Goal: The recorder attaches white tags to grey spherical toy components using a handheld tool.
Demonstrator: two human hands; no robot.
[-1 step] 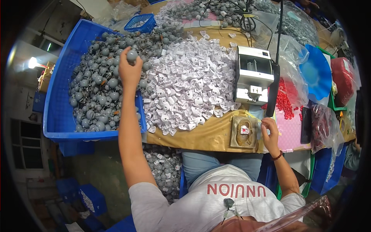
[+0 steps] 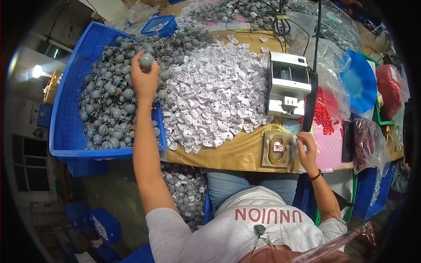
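My left hand [image 2: 144,81] is over the blue bin, thumb and fingers closed round a grey ball-shaped part [image 2: 146,60]. Beneath and around it lie several more grey balls [image 2: 115,112], with thin wires among them. My right hand [image 2: 308,153] is at the table's front edge, fingers curled in; whatever is between the fingertips is too small to make out. Left of that hand sits a square fixture [image 2: 265,163] with a hollowed middle. In its hollow lies a white plastic piece [image 2: 278,147] with a red spot.
White plastic pieces [image 2: 210,96] form a wide heap right of the blue bin [image 2: 66,105]. A white and black machine [image 2: 289,83] stands behind the fixture. Red small parts [image 2: 323,115], a dark phone-like slab [image 2: 347,142] and plastic bags [image 2: 367,144] lie to the right.
My left hand has shifted slightly left, carrying the grey ball with it. My right hand has hardly moved.
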